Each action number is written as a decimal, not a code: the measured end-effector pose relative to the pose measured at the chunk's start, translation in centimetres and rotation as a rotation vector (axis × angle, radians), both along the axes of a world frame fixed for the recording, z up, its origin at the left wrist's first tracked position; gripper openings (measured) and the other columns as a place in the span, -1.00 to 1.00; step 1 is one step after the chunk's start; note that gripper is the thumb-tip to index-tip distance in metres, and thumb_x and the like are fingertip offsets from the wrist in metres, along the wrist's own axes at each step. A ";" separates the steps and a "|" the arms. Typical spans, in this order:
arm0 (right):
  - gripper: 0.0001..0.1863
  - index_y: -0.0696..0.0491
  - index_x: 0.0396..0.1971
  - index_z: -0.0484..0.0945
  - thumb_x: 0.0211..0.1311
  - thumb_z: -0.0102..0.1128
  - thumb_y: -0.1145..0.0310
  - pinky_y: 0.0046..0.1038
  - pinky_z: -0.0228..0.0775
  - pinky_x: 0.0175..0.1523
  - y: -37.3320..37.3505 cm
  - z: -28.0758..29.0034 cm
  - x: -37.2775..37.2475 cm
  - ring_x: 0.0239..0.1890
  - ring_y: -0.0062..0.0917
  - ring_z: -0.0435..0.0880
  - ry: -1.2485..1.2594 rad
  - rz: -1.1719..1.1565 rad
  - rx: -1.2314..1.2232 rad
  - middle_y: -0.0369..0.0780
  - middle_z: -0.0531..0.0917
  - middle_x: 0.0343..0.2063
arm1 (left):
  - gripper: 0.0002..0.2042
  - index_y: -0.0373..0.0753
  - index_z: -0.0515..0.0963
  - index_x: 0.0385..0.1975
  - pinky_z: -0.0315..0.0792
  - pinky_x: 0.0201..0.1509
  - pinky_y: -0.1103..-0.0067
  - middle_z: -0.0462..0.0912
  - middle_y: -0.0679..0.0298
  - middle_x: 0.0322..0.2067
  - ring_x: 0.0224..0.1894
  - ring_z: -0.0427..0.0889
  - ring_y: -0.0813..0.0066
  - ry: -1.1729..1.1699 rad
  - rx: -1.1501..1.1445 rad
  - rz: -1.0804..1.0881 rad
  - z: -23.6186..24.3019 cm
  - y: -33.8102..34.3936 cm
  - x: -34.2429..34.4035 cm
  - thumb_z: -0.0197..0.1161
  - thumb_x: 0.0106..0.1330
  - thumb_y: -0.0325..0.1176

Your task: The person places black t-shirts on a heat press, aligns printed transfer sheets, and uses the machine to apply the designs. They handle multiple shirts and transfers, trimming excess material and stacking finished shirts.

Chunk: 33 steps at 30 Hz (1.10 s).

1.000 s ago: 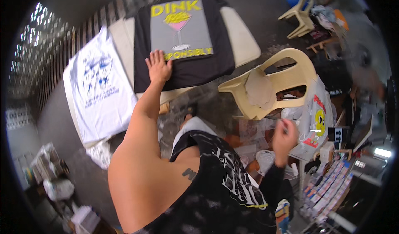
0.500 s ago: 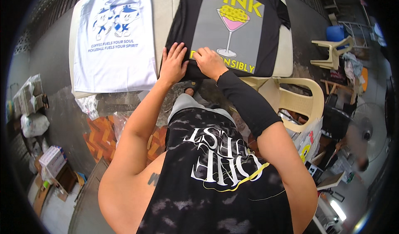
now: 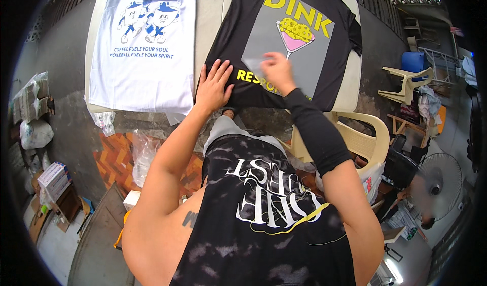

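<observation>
A black T-shirt point(image 3: 228, 47) lies flat on the table, its front bearing yellow lettering and a cocktail-glass picture. Over the print is a greyish transfer film point(image 3: 258, 37), its lower left corner pulled up off the cloth. Fingers pinched, my right hand point(image 3: 279, 73) grips that lifted corner, slightly smeared by motion; part of the lettering and the glass stem is hidden behind it. My left hand point(image 3: 215, 85) rests spread and flat on the shirt's lower left edge. To the left lies a white T-shirt point(image 3: 144, 78) with blue cartoon cups and blue lettering.
The pale table point(image 3: 209, 19) shows between the shirts. A beige plastic chair point(image 3: 362, 128) stands close by my right arm, and another beige chair point(image 3: 406, 85) farther right. At lower right is a standing fan point(image 3: 436, 187); cartons point(image 3: 55, 182) sit at lower left.
My right hand has moved right and slightly up, peeling the film's corner back and uncovering yellow letters on black cloth. The left hand stays pressed on the shirt. The view has shifted a little.
</observation>
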State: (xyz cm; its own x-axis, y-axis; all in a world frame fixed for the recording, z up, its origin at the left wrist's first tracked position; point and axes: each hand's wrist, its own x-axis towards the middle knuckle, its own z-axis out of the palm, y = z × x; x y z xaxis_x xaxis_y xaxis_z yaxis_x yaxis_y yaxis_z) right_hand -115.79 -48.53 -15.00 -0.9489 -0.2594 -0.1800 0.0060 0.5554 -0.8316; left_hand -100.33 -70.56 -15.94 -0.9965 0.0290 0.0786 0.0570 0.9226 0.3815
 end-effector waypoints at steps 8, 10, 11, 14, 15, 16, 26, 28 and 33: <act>-0.63 0.20 -0.03 0.56 0.10 0.26 0.69 -0.52 0.49 -0.36 14.4 3.5 -12.1 -0.46 -0.58 0.61 -0.182 -0.738 -0.458 -0.25 0.66 -0.34 | -0.51 -0.29 0.47 0.19 -0.09 0.55 -0.11 0.45 0.13 0.29 0.45 0.28 0.15 0.001 0.058 0.122 3.6 2.3 -6.3 0.30 0.25 -0.32; -0.69 0.23 -0.06 0.63 0.17 0.35 0.63 -0.53 0.47 -0.34 12.5 3.2 -10.4 -0.43 -0.61 0.62 -0.381 -0.488 -0.583 -0.29 0.67 -0.32 | -0.51 -0.30 0.42 0.23 0.02 0.55 -0.01 0.45 0.09 0.28 0.45 0.28 0.06 0.227 0.146 0.052 3.1 2.9 -12.2 0.25 0.30 -0.35; -0.76 0.19 -0.08 0.62 0.26 0.36 0.57 -0.52 0.55 -0.24 11.9 3.2 -10.0 -0.40 -0.57 0.64 -0.432 -0.370 -0.444 -0.26 0.68 -0.29 | -0.46 -0.25 0.37 0.34 -0.06 0.57 -0.01 0.36 0.09 0.39 0.51 0.20 0.05 0.210 0.103 0.035 2.5 3.3 -15.0 0.19 0.40 -0.21; -0.78 0.18 -0.08 0.54 0.30 0.30 0.55 -0.32 0.70 -0.17 15.3 4.0 -10.6 -0.35 -0.43 0.72 -0.381 -0.674 -0.377 -0.19 0.66 -0.25 | -0.33 -0.08 0.20 0.52 -0.23 0.63 0.04 0.11 0.23 0.56 0.61 -0.02 0.10 0.052 -0.186 0.096 0.5 2.9 -19.4 -0.01 0.50 0.09; -0.77 0.18 -0.08 0.50 0.31 0.27 0.56 -0.24 0.75 -0.15 19.0 4.8 -11.6 -0.32 -0.37 0.75 -0.319 -0.766 -0.416 -0.16 0.65 -0.22 | -0.32 -0.07 0.18 0.53 -0.23 0.63 0.04 0.10 0.26 0.56 0.61 -0.04 0.10 -0.017 -0.187 0.095 -0.2 2.8 -20.2 0.00 0.49 0.09; -0.77 0.18 -0.09 0.48 0.28 0.26 0.59 -0.22 0.76 -0.20 23.2 5.4 -12.2 -0.31 -0.32 0.75 -0.242 -0.865 -0.369 -0.13 0.64 -0.23 | -0.32 -0.07 0.18 0.54 -0.23 0.63 0.04 0.09 0.26 0.57 0.61 -0.05 0.10 0.015 -0.183 0.095 -0.8 2.6 -20.6 -0.01 0.49 0.10; -0.67 0.14 -0.03 0.41 0.24 0.22 0.68 -0.22 0.71 -0.10 54.8 9.6 18.4 -0.22 -0.27 0.71 0.142 -1.514 -0.394 -0.16 0.59 -0.20 | -0.55 -0.18 0.55 0.16 0.15 0.40 0.06 0.58 0.10 0.19 0.30 0.47 0.08 -0.023 -0.148 0.063 2.5 2.7 -21.4 0.26 0.34 -0.12; -0.72 0.11 -0.07 0.44 0.25 0.20 0.64 -0.22 0.71 -0.12 50.6 9.4 30.2 -0.22 -0.27 0.71 -0.047 -1.603 -0.356 -0.18 0.57 -0.24 | -0.65 -0.28 0.57 0.05 0.36 0.24 0.14 0.63 0.00 0.04 0.15 0.56 0.01 0.153 -0.015 0.050 2.7 2.1 -26.6 0.24 0.30 -0.30; -0.81 -0.01 -0.33 0.49 0.20 0.17 0.65 -0.32 0.61 -0.30 32.5 5.5 55.2 -0.33 -0.47 0.59 -0.245 -2.007 -0.340 -0.27 0.57 -0.36 | -0.35 -0.17 0.34 0.40 0.42 0.31 0.19 0.53 -0.05 0.25 0.33 0.45 -0.06 0.283 -0.340 -0.004 -1.2 0.8 -43.9 0.35 0.33 -0.14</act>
State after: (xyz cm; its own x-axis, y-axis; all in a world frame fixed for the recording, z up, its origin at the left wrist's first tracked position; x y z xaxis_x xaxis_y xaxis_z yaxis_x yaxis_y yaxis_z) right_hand -60.56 -16.05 -9.47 0.1432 0.8534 -0.5013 0.3868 -0.5145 -0.7653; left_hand -144.19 -69.72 -17.17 -0.9368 0.1041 0.3340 0.1195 0.9925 0.0256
